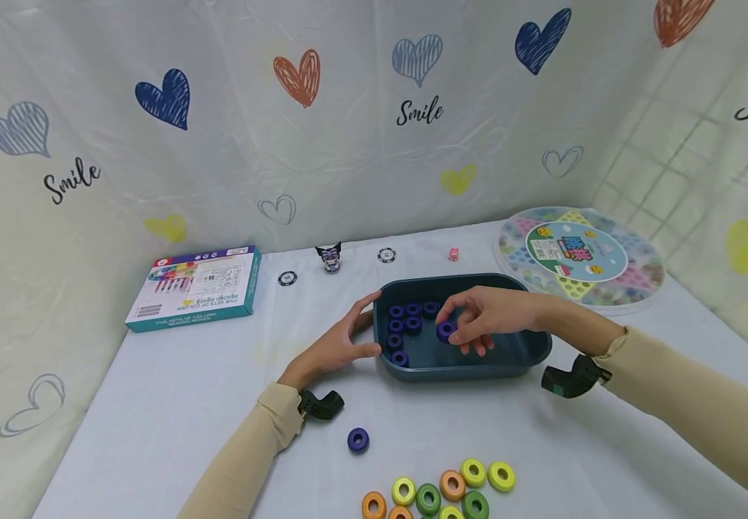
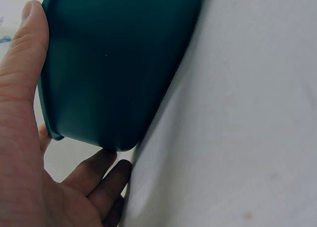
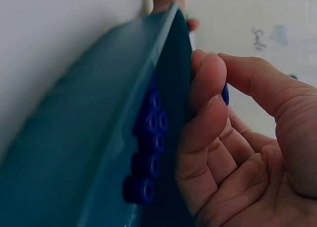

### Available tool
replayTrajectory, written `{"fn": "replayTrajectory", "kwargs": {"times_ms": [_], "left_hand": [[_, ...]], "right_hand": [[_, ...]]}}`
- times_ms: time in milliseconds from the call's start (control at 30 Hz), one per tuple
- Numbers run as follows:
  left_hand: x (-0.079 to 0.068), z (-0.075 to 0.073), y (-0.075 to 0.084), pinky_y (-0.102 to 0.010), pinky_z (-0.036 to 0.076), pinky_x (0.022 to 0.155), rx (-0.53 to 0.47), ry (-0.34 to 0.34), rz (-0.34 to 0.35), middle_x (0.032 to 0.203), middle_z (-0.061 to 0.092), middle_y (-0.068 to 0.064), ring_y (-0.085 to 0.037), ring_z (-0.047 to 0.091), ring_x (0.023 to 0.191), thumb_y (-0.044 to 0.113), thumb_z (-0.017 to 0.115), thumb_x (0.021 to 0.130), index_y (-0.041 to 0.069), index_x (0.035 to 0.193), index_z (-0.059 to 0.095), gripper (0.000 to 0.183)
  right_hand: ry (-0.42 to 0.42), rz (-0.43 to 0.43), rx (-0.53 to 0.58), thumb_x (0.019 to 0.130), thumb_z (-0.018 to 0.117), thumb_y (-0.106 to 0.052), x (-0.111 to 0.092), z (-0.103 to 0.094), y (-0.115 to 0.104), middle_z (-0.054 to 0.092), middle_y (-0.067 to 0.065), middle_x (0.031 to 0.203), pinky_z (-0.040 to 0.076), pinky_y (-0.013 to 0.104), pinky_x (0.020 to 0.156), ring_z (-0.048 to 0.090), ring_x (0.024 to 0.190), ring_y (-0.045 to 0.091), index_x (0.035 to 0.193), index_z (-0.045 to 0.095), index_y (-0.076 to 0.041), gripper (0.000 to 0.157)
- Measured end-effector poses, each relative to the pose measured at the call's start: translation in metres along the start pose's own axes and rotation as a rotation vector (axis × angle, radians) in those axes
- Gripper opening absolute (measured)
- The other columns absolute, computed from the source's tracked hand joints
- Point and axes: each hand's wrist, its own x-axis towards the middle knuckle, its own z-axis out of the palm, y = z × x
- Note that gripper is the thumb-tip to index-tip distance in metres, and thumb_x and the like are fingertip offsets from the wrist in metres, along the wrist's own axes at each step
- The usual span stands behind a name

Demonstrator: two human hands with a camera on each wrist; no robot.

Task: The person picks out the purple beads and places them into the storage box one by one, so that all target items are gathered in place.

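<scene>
A dark teal plastic tray [image 1: 468,373] stands on the white tablecloth. My left hand [image 1: 340,340] holds its left end, with the thumb at the near corner and the fingers toward the far one; the left wrist view shows the tray's outer wall [image 2: 114,73] between them. Inside the tray my right hand [image 1: 487,315] pinches a purple ring bead [image 1: 444,334] between thumb and index finger. Several more purple ring beads [image 1: 395,326] are grouped at the tray's left side, also seen as blue-looking beads [image 3: 143,165] in the right wrist view. Another purple ring bead [image 1: 358,440] lies outside, in front of the tray.
Several orange, yellow and green ring beads [image 1: 429,499] lie at the near edge. A flat box [image 1: 199,288] lies at the back left, a round game board case [image 1: 578,256] at the back right. Small figures [image 1: 331,258] and chips [image 1: 287,278] sit behind the tray.
</scene>
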Motion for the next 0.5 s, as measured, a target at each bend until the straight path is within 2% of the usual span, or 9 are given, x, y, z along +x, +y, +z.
{"fn": "replayTrajectory", "kwargs": {"times_ms": [167, 500], "left_hand": [[0.000, 0.000, -0.001, -0.052, 0.014, 0.104, -0.005, -0.007, 0.004, 0.145, 0.023, -0.013, -0.023, 0.022, 0.133, 0.056, 0.062, 0.075, 0.021, 0.146, 0.006, 0.096], [0.001, 0.000, -0.001, -0.052, 0.015, 0.104, 0.000, 0.000, 0.018, 0.145, 0.024, -0.015, -0.024, 0.023, 0.132, 0.057, 0.062, 0.075, 0.020, 0.146, 0.007, 0.097]], "right_hand": [[0.030, 0.058, 0.009, 0.084, 0.065, -0.026, 0.014, -0.013, 0.010, 0.063, 0.023, 0.080, 0.048, 0.032, 0.056, 0.059, 0.061, 0.027, 0.115, 0.051, -0.007, 0.039], [0.051, 0.158, -0.037, 0.082, 0.066, -0.026, 0.043, -0.027, 0.023, 0.066, 0.013, 0.079, 0.047, 0.031, 0.056, 0.060, 0.061, 0.021, 0.116, 0.050, -0.007, 0.042]]}}
